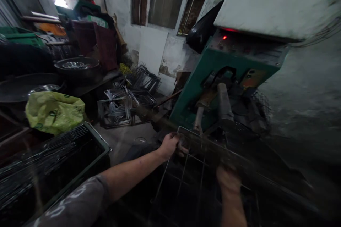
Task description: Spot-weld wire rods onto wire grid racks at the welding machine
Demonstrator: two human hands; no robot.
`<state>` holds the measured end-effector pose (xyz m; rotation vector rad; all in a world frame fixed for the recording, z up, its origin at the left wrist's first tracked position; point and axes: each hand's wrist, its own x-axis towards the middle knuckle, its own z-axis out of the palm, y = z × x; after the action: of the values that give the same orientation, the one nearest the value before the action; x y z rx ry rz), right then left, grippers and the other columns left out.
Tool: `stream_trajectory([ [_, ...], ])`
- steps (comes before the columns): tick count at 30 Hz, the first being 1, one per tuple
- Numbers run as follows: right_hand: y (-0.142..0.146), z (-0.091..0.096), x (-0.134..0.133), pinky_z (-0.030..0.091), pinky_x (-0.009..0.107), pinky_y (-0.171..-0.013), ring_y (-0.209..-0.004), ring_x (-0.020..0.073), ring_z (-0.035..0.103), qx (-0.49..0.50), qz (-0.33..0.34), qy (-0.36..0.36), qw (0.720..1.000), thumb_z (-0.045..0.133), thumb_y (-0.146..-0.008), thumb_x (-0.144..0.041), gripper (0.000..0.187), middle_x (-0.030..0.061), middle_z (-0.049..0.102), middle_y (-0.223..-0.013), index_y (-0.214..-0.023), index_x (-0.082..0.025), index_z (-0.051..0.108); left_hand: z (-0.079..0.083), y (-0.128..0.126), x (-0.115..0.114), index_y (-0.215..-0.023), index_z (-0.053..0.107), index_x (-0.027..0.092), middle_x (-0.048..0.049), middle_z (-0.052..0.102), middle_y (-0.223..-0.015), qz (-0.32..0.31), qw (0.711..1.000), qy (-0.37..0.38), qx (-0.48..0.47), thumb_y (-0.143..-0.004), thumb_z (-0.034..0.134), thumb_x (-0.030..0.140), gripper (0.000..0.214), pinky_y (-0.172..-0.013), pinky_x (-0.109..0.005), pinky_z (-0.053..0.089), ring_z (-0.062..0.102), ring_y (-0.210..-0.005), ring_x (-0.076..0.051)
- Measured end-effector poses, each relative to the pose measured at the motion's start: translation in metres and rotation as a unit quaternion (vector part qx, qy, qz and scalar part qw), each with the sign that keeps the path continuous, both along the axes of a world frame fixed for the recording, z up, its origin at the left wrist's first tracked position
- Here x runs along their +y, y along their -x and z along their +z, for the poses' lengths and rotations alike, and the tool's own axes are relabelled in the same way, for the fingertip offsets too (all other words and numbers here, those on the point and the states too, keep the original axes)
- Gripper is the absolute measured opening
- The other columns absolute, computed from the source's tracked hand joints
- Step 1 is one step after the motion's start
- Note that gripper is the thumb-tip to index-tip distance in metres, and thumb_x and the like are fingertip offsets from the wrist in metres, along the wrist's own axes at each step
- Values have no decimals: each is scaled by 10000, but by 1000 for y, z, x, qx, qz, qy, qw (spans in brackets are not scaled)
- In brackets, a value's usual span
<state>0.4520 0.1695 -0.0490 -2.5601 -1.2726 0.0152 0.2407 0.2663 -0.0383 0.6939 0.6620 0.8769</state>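
A wire grid [183, 174] of thin metal rods lies in front of me, its far edge against a dark bar below the green machine [183, 92]. My left hand [173, 145] is closed on the grid near its far left corner, fingers curled around the wire. Over the grid's right part is my right hand [229, 179], smeared by motion and in shadow; its fingers cannot be made out. Just beyond the grid, a metal electrode arm [198, 118] and a thick grey cylinder [225, 103] stick out from the machine.
A dark crate [97, 136] full of black wire pieces stands at left, below a yellow-green plastic bag [54, 111]. Wire frames [115, 110] are heaped on the floor. Metal basins [77, 64] sit farther back. A white box [263, 5] tops the machine, where a red light [224, 37] glows.
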Motion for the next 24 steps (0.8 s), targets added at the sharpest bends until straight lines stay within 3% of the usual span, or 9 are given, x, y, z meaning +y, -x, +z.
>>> stream_trajectory([
  [7,22,4,4,381,531,-914,-1100,382,520,34,-61,20,997,366,-855,-624,724,268,572,-1127,-1254,-28,462,-3,1,0,-987,507,129,51,473,-454,2,1000,-9,2,-690,631,570,547,-361,-261,479,661,-540,-259],
  [14,29,26,11,383,513,-932,-1112,396,517,89,-72,73,991,373,-846,-636,754,269,559,-1174,-1271,-17,448,-2,2,1,-961,505,148,56,466,-439,12,1000,-5,-2,-667,652,572,535,-360,-267,490,657,-532,-254],
  [19,27,27,13,380,507,-937,-1130,402,505,84,-63,61,993,399,-843,-619,769,285,539,-1199,-1296,1,428,-5,1,4,-961,495,164,61,466,-423,4,1000,-11,-17,-655,655,583,543,-341,-280,485,652,-512,-262],
  [24,27,25,13,404,510,-901,-1052,410,550,103,-73,83,989,421,-821,-643,766,286,594,-1093,-1215,8,511,-8,2,2,-929,511,162,67,443,-410,12,1000,-6,-10,-662,652,579,514,-347,-263,477,631,-478,-230],
])
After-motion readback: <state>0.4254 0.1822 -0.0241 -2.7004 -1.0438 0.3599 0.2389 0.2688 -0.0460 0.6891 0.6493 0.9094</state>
